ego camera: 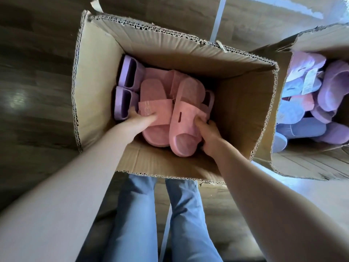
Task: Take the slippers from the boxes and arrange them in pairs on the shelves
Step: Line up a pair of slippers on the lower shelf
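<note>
An open cardboard box (243,110) stands on the floor right below me. Inside lie pink slippers and, at the left wall, two purple slippers (126,86) on edge. My left hand (138,121) grips the strap of a pink slipper (154,133) lying flat. My right hand (208,136) grips the strap side of a second pink slipper (186,118), which is tilted on its edge against the first. More pink slippers lie underneath, mostly hidden.
A second open cardboard box (279,167) at the right holds several purple, blue and pink slippers (328,91). A white shelf post (217,19) rises behind the boxes. My legs in blue jeans (170,224) stand on the wooden floor (34,72).
</note>
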